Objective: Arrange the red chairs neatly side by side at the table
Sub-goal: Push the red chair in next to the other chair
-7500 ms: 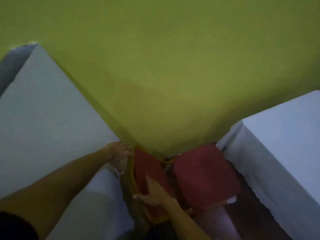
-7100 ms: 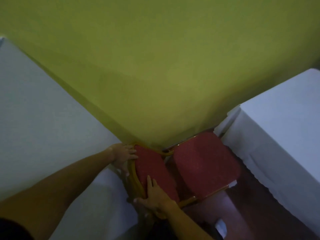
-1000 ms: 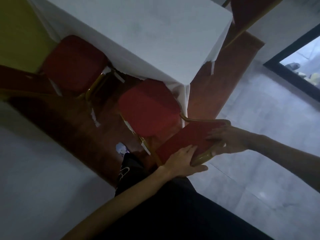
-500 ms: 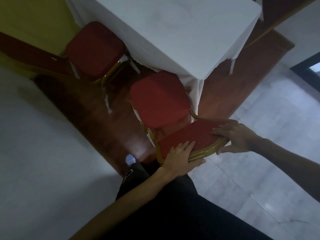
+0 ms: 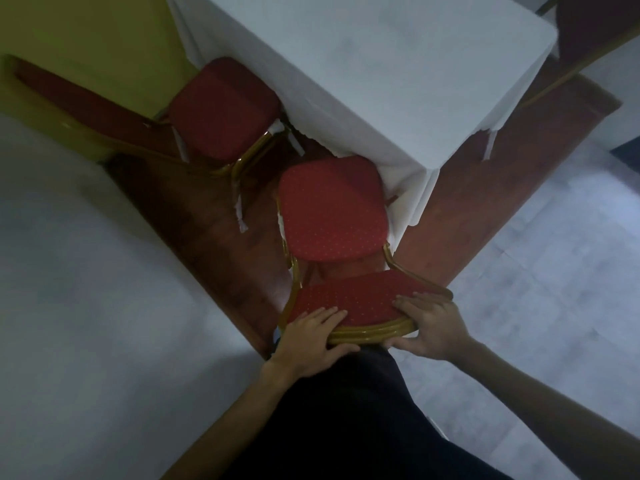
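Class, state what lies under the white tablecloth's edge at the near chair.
The near chair's seat front tucks under the white tablecloth; the table's legs are hidden by cloth.

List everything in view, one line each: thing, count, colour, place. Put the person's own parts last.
Padded chair with gold metal frame, near: one, red dotted fabric, seat front tucked at the table corner, backrest nearest the camera.
Padded chair with gold metal frame, far: one, red, left of the near chair along the same table side.
Table under a draped cloth: one, white, top centre.
Third chair, partly cut off: one, dark red with gold frame, top right corner.
Wall: yellow-green, top left.
Floor strip: reddish-brown, beneath the chairs; pale floor to the right.
Left hand: gripping the near chair's backrest, left end.
Right hand: gripping the backrest, right end.
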